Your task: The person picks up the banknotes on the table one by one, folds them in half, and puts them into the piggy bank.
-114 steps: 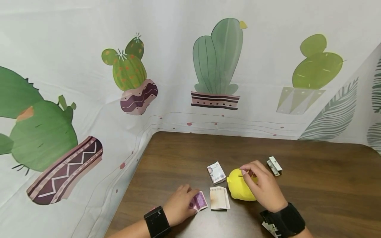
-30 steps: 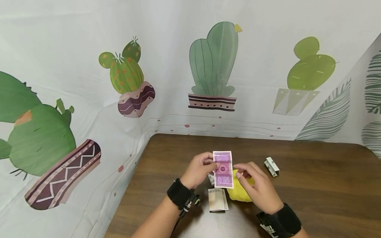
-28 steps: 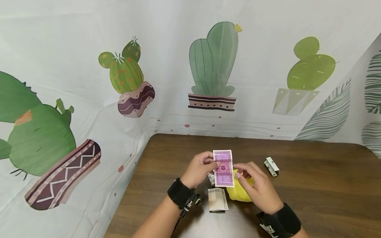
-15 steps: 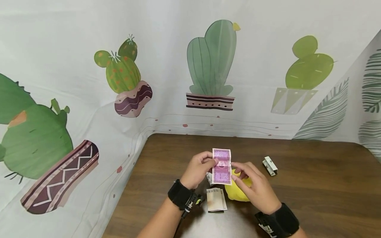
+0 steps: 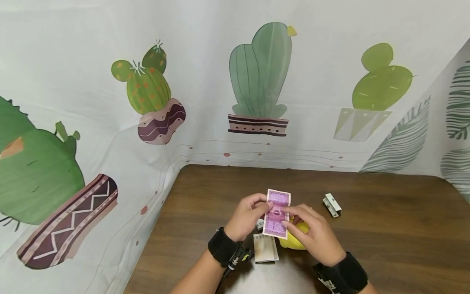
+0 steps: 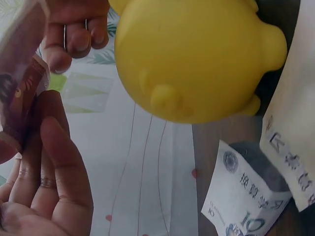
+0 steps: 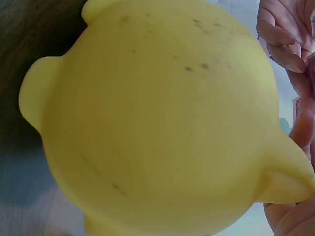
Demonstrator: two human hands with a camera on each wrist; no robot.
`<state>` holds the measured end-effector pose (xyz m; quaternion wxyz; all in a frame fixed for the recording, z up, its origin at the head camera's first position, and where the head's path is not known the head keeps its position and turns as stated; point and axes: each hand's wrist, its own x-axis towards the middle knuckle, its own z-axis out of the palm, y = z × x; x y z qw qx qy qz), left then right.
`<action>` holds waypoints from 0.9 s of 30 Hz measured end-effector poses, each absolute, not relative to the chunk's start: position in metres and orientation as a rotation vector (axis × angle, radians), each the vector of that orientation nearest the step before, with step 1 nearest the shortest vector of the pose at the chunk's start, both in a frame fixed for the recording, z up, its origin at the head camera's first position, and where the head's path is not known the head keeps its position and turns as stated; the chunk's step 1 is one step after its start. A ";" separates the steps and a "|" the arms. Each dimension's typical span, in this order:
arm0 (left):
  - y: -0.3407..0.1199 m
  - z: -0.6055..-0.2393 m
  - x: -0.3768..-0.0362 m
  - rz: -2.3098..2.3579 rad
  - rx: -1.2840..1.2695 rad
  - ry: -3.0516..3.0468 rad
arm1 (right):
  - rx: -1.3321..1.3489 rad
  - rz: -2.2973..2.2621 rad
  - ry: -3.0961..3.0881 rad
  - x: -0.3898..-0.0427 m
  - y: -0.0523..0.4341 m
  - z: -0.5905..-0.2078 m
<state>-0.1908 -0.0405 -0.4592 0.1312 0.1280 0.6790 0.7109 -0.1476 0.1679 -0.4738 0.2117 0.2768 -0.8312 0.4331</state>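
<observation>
A purple banknote [image 5: 277, 213] is held upright above the table, tilted a little to the right. My left hand [image 5: 249, 215] pinches its left edge and my right hand [image 5: 313, 234] pinches its right edge. Just below and behind the note sits a yellow piggy bank [image 5: 293, 241], mostly hidden by my right hand in the head view. The piggy bank [image 6: 197, 54] fills the top of the left wrist view, where the purple note [image 6: 19, 98] shows between my fingers. In the right wrist view the piggy bank [image 7: 157, 123] fills the frame.
A folded beige banknote [image 5: 265, 249] lies on the brown table [image 5: 385, 245] near my left wrist. A folded blue banknote [image 6: 246, 196] lies beside the piggy bank. A small folded white note [image 5: 332, 205] lies to the right. A cactus-print cloth [image 5: 147, 102] backs the table.
My left hand lifted the purple note from the table, and my right hand left the piggy bank's top to pinch it. In the last half second the note sank slightly and tilted right.
</observation>
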 end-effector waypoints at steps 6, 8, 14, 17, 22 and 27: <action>-0.040 -0.459 -0.186 2.062 0.389 1.926 | 0.777 1.184 -2.319 -0.148 0.167 -0.474; -0.039 -0.459 -0.185 2.069 0.395 1.921 | 0.762 1.170 -2.321 -0.148 0.167 -0.474; -0.039 -0.458 -0.184 2.118 0.419 1.963 | 0.683 1.215 -2.318 -0.147 0.166 -0.475; -0.039 -0.457 -0.183 2.135 0.416 1.964 | 0.648 1.281 -2.332 -0.147 0.165 -0.475; -0.039 -0.456 -0.181 2.140 0.424 1.946 | 0.635 1.349 -2.349 -0.146 0.164 -0.476; -0.039 -0.456 -0.180 2.123 0.468 1.952 | 0.626 1.395 -2.342 -0.145 0.164 -0.476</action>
